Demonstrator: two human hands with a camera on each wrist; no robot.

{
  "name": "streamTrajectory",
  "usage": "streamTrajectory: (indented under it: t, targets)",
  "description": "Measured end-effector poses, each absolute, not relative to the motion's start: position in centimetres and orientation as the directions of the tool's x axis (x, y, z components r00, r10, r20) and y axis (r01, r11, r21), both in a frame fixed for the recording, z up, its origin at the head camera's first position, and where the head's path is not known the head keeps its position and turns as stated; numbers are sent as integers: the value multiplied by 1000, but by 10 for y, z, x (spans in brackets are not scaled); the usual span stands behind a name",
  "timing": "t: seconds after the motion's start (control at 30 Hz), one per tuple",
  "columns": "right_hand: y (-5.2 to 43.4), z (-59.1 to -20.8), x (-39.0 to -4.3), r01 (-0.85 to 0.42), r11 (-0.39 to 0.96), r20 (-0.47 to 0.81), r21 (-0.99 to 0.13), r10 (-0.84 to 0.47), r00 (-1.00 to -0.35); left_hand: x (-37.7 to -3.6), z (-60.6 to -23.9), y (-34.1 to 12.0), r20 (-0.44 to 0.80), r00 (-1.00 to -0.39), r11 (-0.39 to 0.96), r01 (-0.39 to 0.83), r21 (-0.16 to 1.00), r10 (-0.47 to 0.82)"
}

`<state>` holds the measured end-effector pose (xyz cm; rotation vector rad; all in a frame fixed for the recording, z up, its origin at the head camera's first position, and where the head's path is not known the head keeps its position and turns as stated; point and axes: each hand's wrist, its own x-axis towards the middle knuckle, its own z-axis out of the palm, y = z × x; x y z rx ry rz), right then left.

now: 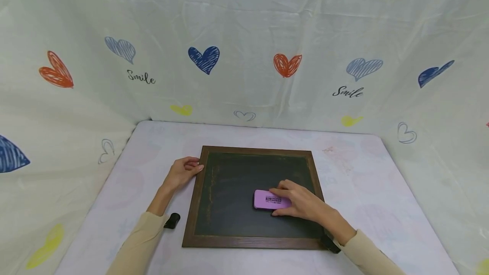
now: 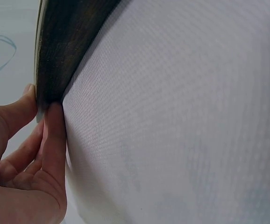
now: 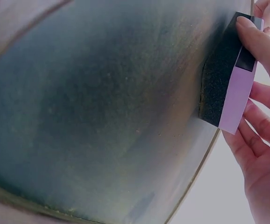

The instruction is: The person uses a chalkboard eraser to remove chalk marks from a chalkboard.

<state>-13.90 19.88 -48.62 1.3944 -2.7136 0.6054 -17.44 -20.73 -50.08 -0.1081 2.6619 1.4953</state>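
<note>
Right hand (image 1: 302, 203) grips pink eraser (image 1: 269, 200) on chalkboard (image 1: 237, 190); left hand (image 1: 182, 172) pinches its frame corner

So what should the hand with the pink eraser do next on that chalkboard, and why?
Probably slide the pink eraser left across the chalkboard. The right hand holds it flat right of the board's middle, while faint chalk streaks show near the left edge. The left hand grips the frame's left side, so the board should stay put during the stroke.
</note>
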Motion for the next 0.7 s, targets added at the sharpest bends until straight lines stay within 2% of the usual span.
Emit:
streamTrajectory:
  t: [0.47, 0.7]
  targets:
    - [203, -481, -151, -811, 513, 297, -283, -757, -582, -175, -502, -208, -106, -994, 522, -99, 847, -16]
    - [210, -482, -155, -799, 534, 325, -277, -731, -601, -175, -502, -208, -110, -994, 516, -104, 850, -20]
